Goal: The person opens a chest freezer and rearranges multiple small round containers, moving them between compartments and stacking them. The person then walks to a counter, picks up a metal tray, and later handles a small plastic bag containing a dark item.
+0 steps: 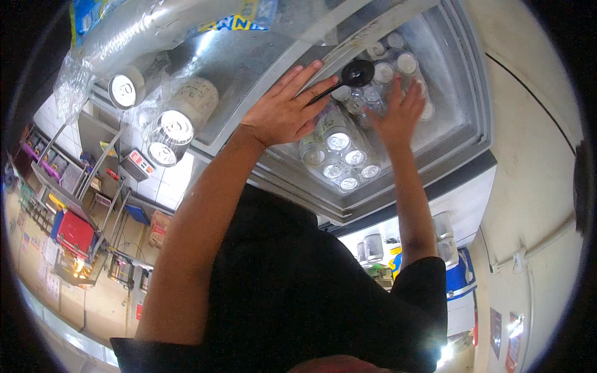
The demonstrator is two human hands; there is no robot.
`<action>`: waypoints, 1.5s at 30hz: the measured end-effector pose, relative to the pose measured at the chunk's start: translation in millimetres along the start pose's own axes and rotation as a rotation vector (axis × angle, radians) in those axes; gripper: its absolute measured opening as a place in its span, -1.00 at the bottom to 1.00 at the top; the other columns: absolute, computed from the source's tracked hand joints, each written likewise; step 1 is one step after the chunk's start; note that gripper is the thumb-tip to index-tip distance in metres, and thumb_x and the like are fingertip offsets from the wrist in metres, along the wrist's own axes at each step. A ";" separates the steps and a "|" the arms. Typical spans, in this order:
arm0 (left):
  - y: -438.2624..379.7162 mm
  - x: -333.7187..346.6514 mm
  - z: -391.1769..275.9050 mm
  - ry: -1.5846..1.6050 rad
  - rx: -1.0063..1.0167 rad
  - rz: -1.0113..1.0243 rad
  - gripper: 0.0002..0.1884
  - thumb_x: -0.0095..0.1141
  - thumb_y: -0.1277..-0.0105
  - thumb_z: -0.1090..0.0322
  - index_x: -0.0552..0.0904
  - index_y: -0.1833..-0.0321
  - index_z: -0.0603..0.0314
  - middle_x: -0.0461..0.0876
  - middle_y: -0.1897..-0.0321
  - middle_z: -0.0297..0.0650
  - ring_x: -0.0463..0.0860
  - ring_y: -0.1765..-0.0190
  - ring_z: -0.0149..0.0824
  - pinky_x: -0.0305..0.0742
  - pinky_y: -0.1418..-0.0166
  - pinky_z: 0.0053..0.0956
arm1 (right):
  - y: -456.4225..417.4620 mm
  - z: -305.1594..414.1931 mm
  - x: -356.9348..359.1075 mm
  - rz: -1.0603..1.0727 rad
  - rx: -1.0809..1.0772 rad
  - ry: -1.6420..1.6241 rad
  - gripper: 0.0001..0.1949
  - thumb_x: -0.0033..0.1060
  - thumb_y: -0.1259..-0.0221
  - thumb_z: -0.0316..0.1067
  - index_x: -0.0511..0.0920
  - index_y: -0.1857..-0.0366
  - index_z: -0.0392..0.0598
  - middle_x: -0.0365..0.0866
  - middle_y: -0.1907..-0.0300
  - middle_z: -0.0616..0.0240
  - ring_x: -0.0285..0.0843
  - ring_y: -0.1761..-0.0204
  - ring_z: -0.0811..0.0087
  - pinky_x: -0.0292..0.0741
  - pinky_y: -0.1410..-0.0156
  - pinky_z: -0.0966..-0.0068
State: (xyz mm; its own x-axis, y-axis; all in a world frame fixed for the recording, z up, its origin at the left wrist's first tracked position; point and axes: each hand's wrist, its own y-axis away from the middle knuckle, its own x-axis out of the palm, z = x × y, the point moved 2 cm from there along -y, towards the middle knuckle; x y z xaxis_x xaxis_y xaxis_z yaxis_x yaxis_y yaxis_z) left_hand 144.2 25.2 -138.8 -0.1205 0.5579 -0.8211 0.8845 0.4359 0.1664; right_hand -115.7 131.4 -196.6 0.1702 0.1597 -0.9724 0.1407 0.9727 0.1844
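Note:
My left hand (pixel 284 109) rests, back up, by the grey frame (pixel 298 51) of a chest freezer, fingers spread. The thin handle of a black ladle (pixel 358 73) runs under its index finger toward the thumb; the grip is partly hidden. My right hand (pixel 399 114) reaches into the freezer, blurred, fingers apart, over upright metal cans (pixel 384 72). I cannot tell whether it touches them. Nearer to me inside lies a pack of cans in clear plastic film (pixel 338 142). A frosted inner wall (pixel 454 93) stands right of that hand.
Cans wrapped in film (pixel 186 112) and a single can (pixel 125 88) lie on the surface at left. A clear plastic bag (pixel 135 37) with blue and yellow print is behind them. Metal racks (pixel 88 172), a red box (pixel 75 233) and a beige wall (pixel 522 154) surround the freezer.

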 end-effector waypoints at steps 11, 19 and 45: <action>0.1 4.2 1.4 -0.006 0.020 -0.044 -0.48 0.22 -0.11 0.21 0.58 -0.20 0.05 0.31 -0.45 -0.20 0.05 -0.58 0.03 0.09 -0.57 0.03 | 11.1 -3.3 11.3 -0.127 0.136 0.081 -0.39 0.03 -0.29 -0.29 0.21 -0.47 0.05 0.18 -0.42 -0.13 0.12 -0.45 -0.14 -0.03 -0.52 -0.16; -2.2 3.1 -0.5 -0.091 0.026 -0.036 -0.52 0.24 -0.15 0.15 0.61 -0.17 0.04 0.23 -0.52 -0.29 0.03 -0.59 -0.02 0.00 -0.61 -0.08 | -51.5 55.5 148.2 0.817 -0.205 -0.196 -0.63 0.09 -0.28 -0.09 0.59 -0.06 -0.04 0.54 -0.20 0.03 0.45 -0.27 0.06 0.39 -0.36 0.15; -1.6 -0.7 1.2 0.031 0.006 -0.061 -0.46 0.31 -0.07 0.17 0.59 -0.17 0.06 0.23 -0.51 -0.30 0.01 -0.60 -0.08 0.04 -0.62 -0.09 | -40.0 58.0 154.3 0.664 -0.313 -0.241 -0.56 0.27 -0.12 -0.17 0.58 -0.11 -0.03 0.56 -0.17 0.09 0.42 -0.31 0.10 0.31 -0.42 0.12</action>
State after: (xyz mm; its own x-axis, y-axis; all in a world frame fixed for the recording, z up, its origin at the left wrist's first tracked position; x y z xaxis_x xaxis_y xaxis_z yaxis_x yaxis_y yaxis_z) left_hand 143.4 23.3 -139.2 -0.1876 0.5520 -0.8125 0.8777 0.4655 0.1136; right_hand -38.5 107.4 -345.7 0.3351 0.7202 -0.6075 -0.3416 0.6938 0.6340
